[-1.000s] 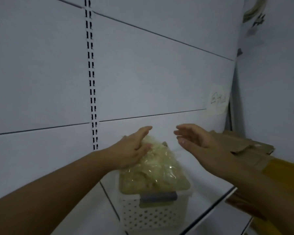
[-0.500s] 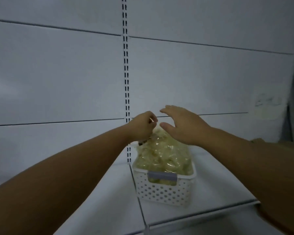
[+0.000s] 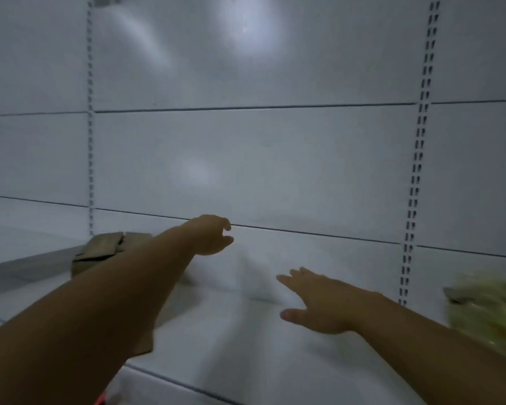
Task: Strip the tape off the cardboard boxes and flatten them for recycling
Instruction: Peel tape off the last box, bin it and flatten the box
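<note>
A brown cardboard box (image 3: pixel 103 251) sits on the white shelf at the left, partly hidden behind my left forearm. My left hand (image 3: pixel 212 235) reaches forward over the shelf, to the right of the box, fingers loosely curled and holding nothing. My right hand (image 3: pixel 313 302) hovers lower and nearer, fingers spread and straight, empty. A heap of crumpled yellowish tape (image 3: pixel 491 311) shows at the right edge, blurred.
The white shelf (image 3: pixel 246 331) spreads below both hands, backed by white wall panels. Slotted uprights (image 3: pixel 415 182) run down the back wall at right and left. A small red thing (image 3: pixel 100 400) peeks at the bottom edge.
The view has swung left: the tape heap moved from the centre to the far right. Both hands left the heap and now reach over bare shelf; a cardboard box has come into view at left.
</note>
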Motion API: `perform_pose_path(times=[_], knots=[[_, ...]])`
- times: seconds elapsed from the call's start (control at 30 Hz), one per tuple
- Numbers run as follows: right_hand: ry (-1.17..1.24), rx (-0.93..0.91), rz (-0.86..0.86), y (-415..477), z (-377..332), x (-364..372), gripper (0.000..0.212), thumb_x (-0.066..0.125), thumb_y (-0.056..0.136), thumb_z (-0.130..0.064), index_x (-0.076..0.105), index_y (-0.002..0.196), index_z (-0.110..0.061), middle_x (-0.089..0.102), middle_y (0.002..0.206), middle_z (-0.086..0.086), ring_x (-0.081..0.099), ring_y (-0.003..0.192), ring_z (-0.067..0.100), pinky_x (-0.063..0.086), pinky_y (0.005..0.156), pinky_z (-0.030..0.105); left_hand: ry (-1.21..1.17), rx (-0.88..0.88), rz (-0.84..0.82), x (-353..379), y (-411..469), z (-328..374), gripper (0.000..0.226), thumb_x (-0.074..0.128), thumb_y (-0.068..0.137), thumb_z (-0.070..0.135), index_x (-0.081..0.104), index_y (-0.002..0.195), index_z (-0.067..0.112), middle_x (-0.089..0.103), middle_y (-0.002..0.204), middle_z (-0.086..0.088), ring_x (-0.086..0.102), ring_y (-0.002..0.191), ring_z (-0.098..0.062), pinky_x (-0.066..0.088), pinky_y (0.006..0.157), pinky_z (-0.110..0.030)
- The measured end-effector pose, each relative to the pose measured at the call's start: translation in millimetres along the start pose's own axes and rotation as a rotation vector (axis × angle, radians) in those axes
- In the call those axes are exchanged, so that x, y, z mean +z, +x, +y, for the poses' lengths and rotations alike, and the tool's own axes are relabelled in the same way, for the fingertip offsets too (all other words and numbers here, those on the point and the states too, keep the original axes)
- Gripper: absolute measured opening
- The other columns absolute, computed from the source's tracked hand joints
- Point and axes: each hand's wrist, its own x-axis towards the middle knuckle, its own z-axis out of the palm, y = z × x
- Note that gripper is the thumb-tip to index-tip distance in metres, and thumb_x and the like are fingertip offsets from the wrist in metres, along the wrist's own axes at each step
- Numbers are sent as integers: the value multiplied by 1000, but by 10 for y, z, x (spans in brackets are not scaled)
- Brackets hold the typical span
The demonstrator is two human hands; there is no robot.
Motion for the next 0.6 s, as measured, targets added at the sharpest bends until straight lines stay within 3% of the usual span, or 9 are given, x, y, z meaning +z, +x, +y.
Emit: perform_pose_path(times=[0.2,0.3,0.4,0.5,0.6], knots=[[68,-97,138,1034,-1037,-10,70,35,92,-57,2,148,-31,6,159,-2,8,144,15,13,115,35,-83,-248,9,-131,-341,-1513,54,59,83,43,46,131,22,50,136,-5,47,122,-24,40,99,-36],[242,-146,302,1517,-1586,-145,70,36,90,-60,11,147,-30,16,157,-5,20,141,17,20,112,35,-287,-425,-72,-31,-454,-1993,83,63,76,55,26,143,24,38,145,-13,40,128,-33,36,104,-43],[386,-193,256,1903,-1945,-191,70,43,86,-63,20,145,-32,27,153,-5,30,137,20,28,106,34,-571,-464,-117,73,-413,-2094,99,70,69,47,8,145,35,35,144,-16,40,126,-38,37,104,-48],[483,-162,131,2147,-1981,-70,72,46,83,-66,25,144,-34,32,151,-4,36,132,18,31,96,26,-725,-456,-50,115,-317,-2108,94,65,66,24,14,142,41,39,137,-19,47,114,-36,44,97,-46],[677,-138,252,2227,-1900,37,68,58,77,-62,41,137,-35,40,146,-6,42,121,7,32,92,19,-783,-379,-26,214,-268,-2149,73,60,69,26,34,136,41,43,135,-11,48,110,-25,46,93,-37]])
